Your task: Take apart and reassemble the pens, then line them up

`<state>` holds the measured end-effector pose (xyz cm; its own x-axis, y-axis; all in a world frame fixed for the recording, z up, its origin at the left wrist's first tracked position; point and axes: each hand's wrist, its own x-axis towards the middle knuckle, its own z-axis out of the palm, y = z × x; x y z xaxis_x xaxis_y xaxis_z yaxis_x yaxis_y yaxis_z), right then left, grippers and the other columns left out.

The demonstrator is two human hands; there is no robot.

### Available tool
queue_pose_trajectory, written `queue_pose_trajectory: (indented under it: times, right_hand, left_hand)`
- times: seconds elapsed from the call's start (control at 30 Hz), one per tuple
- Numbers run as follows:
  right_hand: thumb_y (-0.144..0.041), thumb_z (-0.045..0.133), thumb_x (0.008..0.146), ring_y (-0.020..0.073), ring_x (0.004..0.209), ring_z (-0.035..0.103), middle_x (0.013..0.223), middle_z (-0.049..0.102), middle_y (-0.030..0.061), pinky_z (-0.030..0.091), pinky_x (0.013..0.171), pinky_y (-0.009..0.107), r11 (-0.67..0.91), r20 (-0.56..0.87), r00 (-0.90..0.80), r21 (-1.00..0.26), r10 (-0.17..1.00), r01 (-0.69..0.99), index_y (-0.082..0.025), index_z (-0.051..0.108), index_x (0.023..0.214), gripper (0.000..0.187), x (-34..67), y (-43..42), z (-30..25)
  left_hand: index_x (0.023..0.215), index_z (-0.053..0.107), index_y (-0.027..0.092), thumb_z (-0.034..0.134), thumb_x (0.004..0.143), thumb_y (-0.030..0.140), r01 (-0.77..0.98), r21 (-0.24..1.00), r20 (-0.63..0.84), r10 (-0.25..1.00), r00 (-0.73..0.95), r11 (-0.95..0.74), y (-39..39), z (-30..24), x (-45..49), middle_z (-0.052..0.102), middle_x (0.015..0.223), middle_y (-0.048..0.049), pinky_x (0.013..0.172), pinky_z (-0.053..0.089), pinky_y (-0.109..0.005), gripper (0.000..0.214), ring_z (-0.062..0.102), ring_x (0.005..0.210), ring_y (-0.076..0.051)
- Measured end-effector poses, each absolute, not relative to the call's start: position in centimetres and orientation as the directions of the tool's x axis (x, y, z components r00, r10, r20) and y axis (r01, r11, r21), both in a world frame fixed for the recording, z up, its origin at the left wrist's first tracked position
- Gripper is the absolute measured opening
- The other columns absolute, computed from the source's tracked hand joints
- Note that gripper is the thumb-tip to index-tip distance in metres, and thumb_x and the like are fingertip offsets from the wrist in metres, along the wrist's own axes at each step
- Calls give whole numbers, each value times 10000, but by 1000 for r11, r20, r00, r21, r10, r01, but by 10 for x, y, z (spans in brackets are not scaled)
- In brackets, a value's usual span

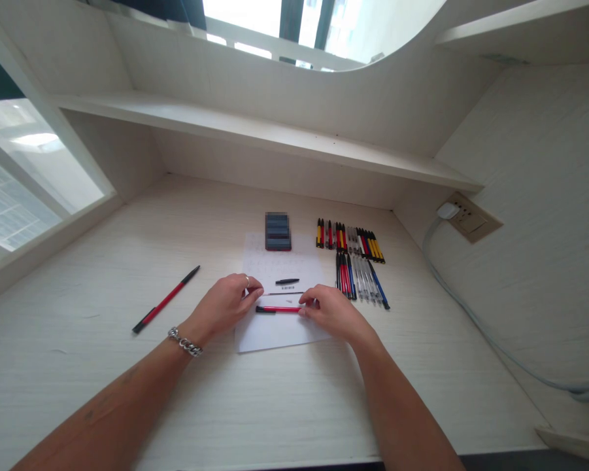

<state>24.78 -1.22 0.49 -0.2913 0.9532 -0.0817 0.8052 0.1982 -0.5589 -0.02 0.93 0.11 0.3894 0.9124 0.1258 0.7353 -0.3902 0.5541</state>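
A white sheet of paper (274, 330) lies on the pale wooden desk (127, 275). A red pen barrel with a black tip (277, 309) lies across the sheet. My right hand (333, 313) pinches its right end. My left hand (225, 302), a chain bracelet on its wrist, rests curled at the sheet's left edge with fingertips pressed together near the pen's black tip. Above the pen lie a small black pen part (287, 281) and a thin refill (285, 293).
A dark phone-like block (278, 231) sits at the top of the sheet. Two rows of several pens (357, 261) lie to the right. A whole red and black pen (165, 299) lies at left. A wall socket (468, 217) with a cable (495, 347) is at right.
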Motion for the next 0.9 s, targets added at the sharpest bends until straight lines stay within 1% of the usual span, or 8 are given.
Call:
queue_pose_trajectory:
  times: [0.13, 0.23, 0.43, 0.57, 0.63, 0.7, 0.8, 0.9]
  right_hand:
    - [-259, 662, 756, 164, 773, 574, 863, 640, 22, 407, 679, 270, 229, -81, -322, -544, 943, 807, -253, 711, 841, 99, 242, -14, 3]
    - [-190, 613, 788, 154, 769, 569, 869, 633, 27, 413, 699, 269, 272, -25, -343, -554, 939, 787, -238, 700, 835, 110, 241, -16, 2]
    - [-157, 585, 831, 139, 798, 569, 885, 639, 14, 428, 720, 261, 351, 173, -323, -674, 931, 650, -223, 653, 882, 107, 234, -17, 6]
    - [-150, 594, 830, 128, 818, 577, 926, 647, 7, 438, 717, 245, 340, 209, -282, -740, 936, 581, -233, 644, 956, 159, 232, -15, 4]
    - [-152, 597, 826, 133, 812, 575, 911, 647, 12, 435, 724, 253, 306, 186, -252, -720, 950, 623, -225, 650, 941, 145, 232, -13, 0]
    - [-172, 600, 826, 142, 805, 570, 886, 642, 20, 428, 736, 266, 272, 150, -233, -668, 961, 692, -216, 659, 908, 110, 231, -12, -5]
    - [-211, 604, 825, 155, 814, 565, 883, 632, 36, 421, 738, 273, 253, 102, -240, -593, 965, 764, -211, 670, 916, 112, 225, -13, -12]
    - [-198, 584, 830, 160, 835, 566, 892, 627, 49, 415, 745, 271, 262, 88, -257, -550, 963, 793, -202, 676, 875, 102, 219, -13, -16]
  left_hand:
    - [923, 698, 217, 462, 899, 359, 716, 563, 136, 901, 411, -412, 8, 1, 2, 677, 865, -41, 732, 435, -312, 276, 591, 796, -192]
    - [922, 702, 226, 471, 900, 349, 678, 591, 129, 881, 455, -437, 4, 2, 6, 679, 870, -37, 728, 440, -296, 262, 592, 800, -184]
    - [1093, 660, 263, 512, 897, 348, 555, 667, 106, 800, 591, -497, -4, 4, 14, 696, 972, -16, 744, 446, -265, 260, 614, 842, -160]
    - [1055, 655, 250, 501, 902, 305, 552, 693, 103, 821, 561, -464, -4, 3, 13, 700, 936, -3, 707, 447, -254, 224, 617, 792, -146]
    - [1014, 648, 231, 491, 904, 323, 562, 704, 112, 849, 516, -434, -2, 1, 11, 695, 893, -5, 692, 452, -259, 212, 612, 754, -146]
    - [993, 630, 217, 482, 905, 346, 554, 724, 116, 865, 489, -410, -1, 0, 10, 687, 861, -9, 687, 462, -265, 216, 610, 732, -149]
    - [979, 603, 204, 478, 900, 357, 523, 754, 121, 867, 483, -396, -1, 0, 11, 678, 843, -16, 677, 472, -267, 213, 612, 727, -153]
    - [969, 593, 202, 472, 901, 346, 507, 765, 122, 862, 492, -398, -2, 1, 11, 672, 839, -15, 668, 471, -263, 199, 608, 723, -150]
